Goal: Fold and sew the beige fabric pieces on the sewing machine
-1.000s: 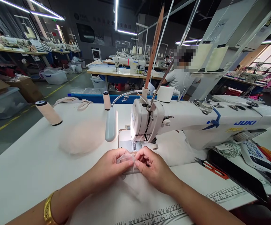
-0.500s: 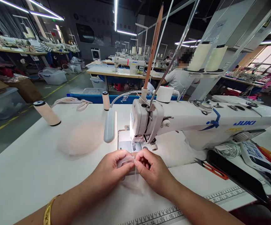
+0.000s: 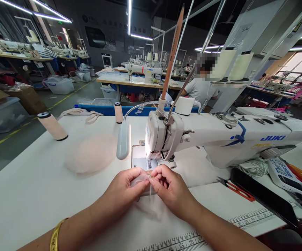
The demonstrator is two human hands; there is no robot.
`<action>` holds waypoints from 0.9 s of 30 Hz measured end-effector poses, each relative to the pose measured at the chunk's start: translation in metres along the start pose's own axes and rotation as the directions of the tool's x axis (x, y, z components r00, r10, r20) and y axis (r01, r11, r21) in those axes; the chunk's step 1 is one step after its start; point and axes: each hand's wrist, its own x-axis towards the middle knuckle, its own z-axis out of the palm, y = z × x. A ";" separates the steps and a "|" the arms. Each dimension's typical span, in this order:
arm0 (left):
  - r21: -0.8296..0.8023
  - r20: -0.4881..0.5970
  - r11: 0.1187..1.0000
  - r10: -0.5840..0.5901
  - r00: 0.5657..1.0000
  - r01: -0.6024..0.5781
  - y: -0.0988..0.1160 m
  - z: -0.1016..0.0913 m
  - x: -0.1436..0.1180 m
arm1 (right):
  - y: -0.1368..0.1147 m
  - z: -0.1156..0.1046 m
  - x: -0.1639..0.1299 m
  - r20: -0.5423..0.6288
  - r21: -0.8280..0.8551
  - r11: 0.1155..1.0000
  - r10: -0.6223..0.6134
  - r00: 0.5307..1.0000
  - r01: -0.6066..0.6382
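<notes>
Two bare hands meet over a white table, just in front of a white sewing machine. The left hand has its thumb and fingers closed in a pinch on a small piece of sheer fabric. The right hand is curled nearly shut, its thumb and forefinger pinching the same piece from the other side, so the fingertips of both hands almost touch. The fabric is thin, pale and see-through, lightly crumpled between the fingers, with a loose part hanging down to the table below the hands. It sits just in front of the needle area, near the lit metal plate.

A gold bangle circles the left wrist. To the left on the table lie a mound of pale pink fabric and a thread spool tipped at an angle. Red-handled scissors lie to the right. A printed ruler runs along the table's near edge.
</notes>
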 end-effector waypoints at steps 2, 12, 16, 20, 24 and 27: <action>0.024 -0.004 1.000 -0.002 1.000 0.002 0.001 0.000 0.000 | 0.000 0.000 0.000 -0.005 0.001 1.000 -0.017 1.000 0.017; 0.059 -0.027 0.998 -0.001 1.000 0.003 0.003 0.003 0.000 | -0.001 0.000 -0.002 -0.019 -0.064 0.994 -0.088 0.996 0.087; 0.047 -0.069 0.999 0.020 0.997 -0.017 0.002 0.004 -0.001 | 0.002 0.001 -0.003 -0.031 -0.120 0.986 -0.118 0.993 0.113; -0.037 -0.072 0.999 -0.004 0.997 0.002 0.003 0.005 0.000 | 0.003 0.002 -0.004 -0.037 -0.132 0.983 -0.133 0.990 0.127; -0.062 -0.083 0.997 -0.052 0.995 0.047 0.003 0.006 0.000 | 0.003 0.002 -0.003 -0.042 -0.124 0.984 -0.136 0.990 0.130; -0.071 -0.079 0.997 -0.046 0.996 0.040 0.003 0.006 0.001 | 0.001 0.002 -0.003 -0.036 -0.122 0.982 -0.147 0.988 0.142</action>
